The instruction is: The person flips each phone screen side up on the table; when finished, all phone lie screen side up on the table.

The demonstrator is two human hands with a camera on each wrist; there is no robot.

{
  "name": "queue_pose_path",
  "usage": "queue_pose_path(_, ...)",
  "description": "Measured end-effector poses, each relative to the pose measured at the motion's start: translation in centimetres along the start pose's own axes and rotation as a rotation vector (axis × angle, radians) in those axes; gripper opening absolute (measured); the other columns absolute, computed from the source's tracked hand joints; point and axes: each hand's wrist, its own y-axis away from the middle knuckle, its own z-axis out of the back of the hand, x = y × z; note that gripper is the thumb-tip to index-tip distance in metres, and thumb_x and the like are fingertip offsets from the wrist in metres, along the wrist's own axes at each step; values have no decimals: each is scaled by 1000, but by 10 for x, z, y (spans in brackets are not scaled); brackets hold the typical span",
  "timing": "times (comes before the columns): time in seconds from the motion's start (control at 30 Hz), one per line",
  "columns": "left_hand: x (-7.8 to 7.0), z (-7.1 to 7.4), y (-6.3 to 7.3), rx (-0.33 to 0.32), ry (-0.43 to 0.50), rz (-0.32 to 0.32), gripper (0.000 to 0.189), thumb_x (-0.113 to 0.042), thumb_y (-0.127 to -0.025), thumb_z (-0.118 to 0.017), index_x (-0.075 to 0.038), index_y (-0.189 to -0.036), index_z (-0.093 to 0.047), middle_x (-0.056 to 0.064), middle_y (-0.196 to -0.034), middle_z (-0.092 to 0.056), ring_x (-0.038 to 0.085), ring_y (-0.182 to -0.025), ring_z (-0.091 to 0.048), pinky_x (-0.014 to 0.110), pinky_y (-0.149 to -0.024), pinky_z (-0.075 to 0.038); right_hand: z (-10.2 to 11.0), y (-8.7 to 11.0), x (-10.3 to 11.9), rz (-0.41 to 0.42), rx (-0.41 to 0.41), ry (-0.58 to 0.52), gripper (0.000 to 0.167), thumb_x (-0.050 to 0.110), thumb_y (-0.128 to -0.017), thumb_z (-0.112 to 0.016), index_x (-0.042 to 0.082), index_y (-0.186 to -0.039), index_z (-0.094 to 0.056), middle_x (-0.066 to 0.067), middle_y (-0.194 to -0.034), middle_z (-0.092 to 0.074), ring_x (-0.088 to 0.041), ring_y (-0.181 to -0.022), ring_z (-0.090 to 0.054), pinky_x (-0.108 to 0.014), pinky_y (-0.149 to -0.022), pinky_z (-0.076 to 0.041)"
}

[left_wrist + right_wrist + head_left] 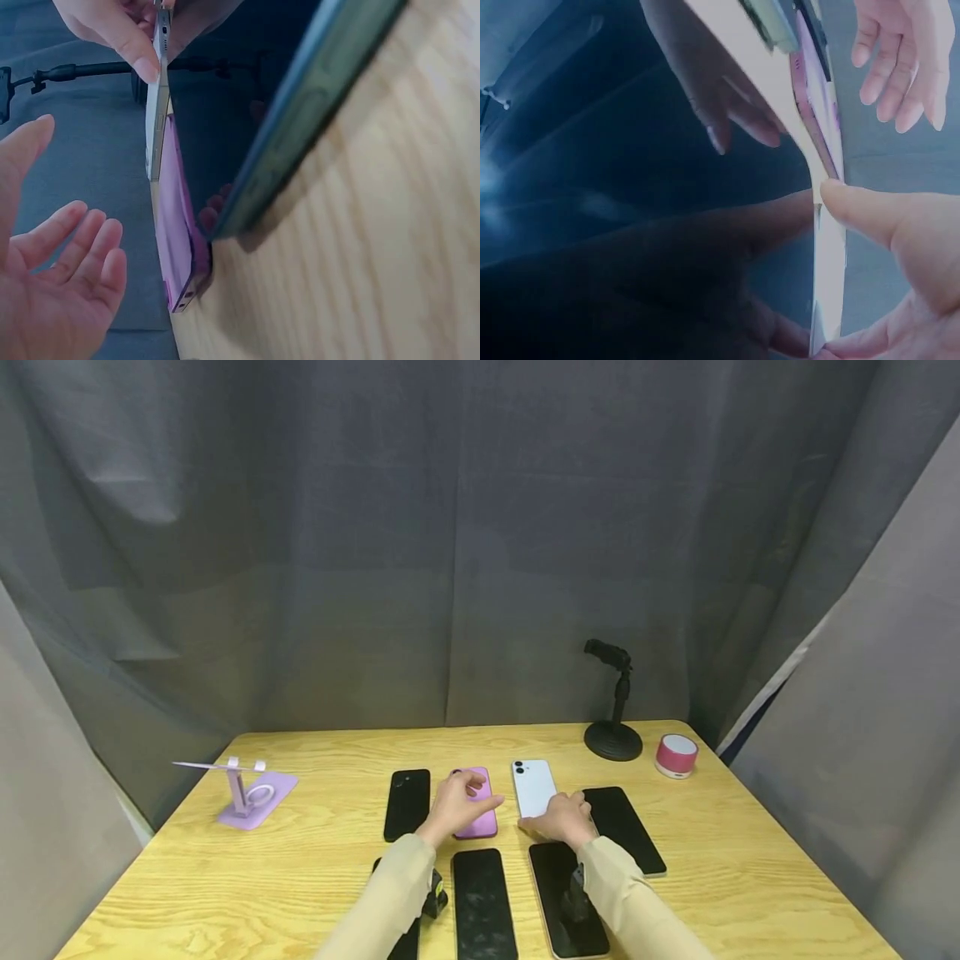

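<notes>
A white phone [534, 783] lies back-up on the wooden table, twin lenses at its far end. My right hand [564, 818] grips its near end, thumb [844, 201] on one side edge and fingers at the other. My left hand [457, 806] hovers over a pink-purple phone [487, 825], also back-up. In the left wrist view, that hand [60, 285] has its fingers loosely bent and holds nothing, apart from the pink-purple phone [176, 232].
Black-screened phones lie around: one at left [407, 802], one at right [626, 828], and several in front [483, 902] beneath the forearms. A purple folding stand [258, 802] is at left; a black round-based stand [613, 739] and pink cylinder [676, 758] stand back right.
</notes>
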Motion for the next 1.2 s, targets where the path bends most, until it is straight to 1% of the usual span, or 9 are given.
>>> queue_pose_path(0.27, 1, -7, -11, 27, 7, -2, 49, -30, -81, -76, 8, -110, -63, 21, -107, -66, 33, -94, -66, 37, -77, -57, -7, -9, 2, 9, -67, 29, 86, 47, -69, -81, -19, -113, -48, -30, -107, -40, -43, -98, -42, -52, -77, -47)
queue_pose_path(0.43, -4, -12, -17, 31, 15, 25, 46, -23, -83, -74, 10, -111, -61, 24, -107, -66, 34, -94, -66, 39, -78, -57, -8, -14, 6, 53, -118, 89, 75, 44, -67, -82, -16, -104, -54, -26, -95, -48, -40, -92, -45, -48, -75, -45)
queue_pose_path(0.5, -8, -15, -19, 54, 9, 47, 45, -22, -85, -73, 11, -113, -61, 25, -107, -66, 33, -95, -66, 40, -80, -57, -7, -15, 8, 74, -133, 132, 70, 42, -66, -82, -15, -99, -56, -23, -88, -51, -37, -88, -47, -48, -75, -44)
queue_pose_path(0.7, -18, -32, -20, 182, -63, 79, 43, -20, -90, -66, 13, -117, -57, 24, -105, -67, 35, -100, -65, 42, -84, -55, -2, -13, 12, 77, -112, 221, 60, 40, -64, -80, -11, -87, -60, -20, -83, -56, -34, -83, -51, -50, -75, -45)
queue_pose_path(0.83, -20, -40, -21, 169, -60, 74, 40, -12, -91, -61, 17, -118, -54, 24, -101, -67, 31, -89, -65, 43, -83, -55, 3, -11, 12, 68, -80, 234, 56, 41, -65, -79, -9, -83, -60, -20, -80, -54, -33, -80, -50, -47, -72, -46)
queue_pose_path(0.93, -21, -43, -23, 155, -45, 61, 38, -8, -90, -59, 19, -117, -54, 21, -93, -67, 21, -74, -60, 37, -76, -54, 7, -10, 10, 45, -43, 196, 52, 42, -66, -76, -5, -80, -58, -16, -76, -52, -30, -74, -50, -42, -65, -46)
queue_pose_path(1.0, -22, -44, -25, 160, -32, 60, 37, -8, -90, -57, 19, -116, -54, 17, -87, -65, 15, -67, -53, 30, -69, -51, 11, -9, 8, 39, -16, 126, 48, 40, -67, -75, -2, -79, -57, -13, -73, -51, -27, -69, -49, -36, -59, -44)
queue_pose_path(1.1, -23, -48, -28, 174, 29, 106, 34, -11, -94, -54, 17, -112, -58, 17, -81, -63, 12, -60, -44, 25, -57, -41, 14, -8, 5, 60, 25, 8, 46, 38, -67, -76, -1, -81, -56, -9, -72, -51, -23, -65, -48, -28, -53, -39)
queue_pose_path(1.2, -24, -55, -30, 146, 88, 175, 33, -15, -98, -51, 13, -110, -61, 19, -88, -65, 14, -67, -48, 25, -59, -42, 15, -6, 1, 80, 73, -117, 47, 35, -68, -76, -3, -85, -56, -8, -72, -52, -20, -62, -48, -25, -51, -38)
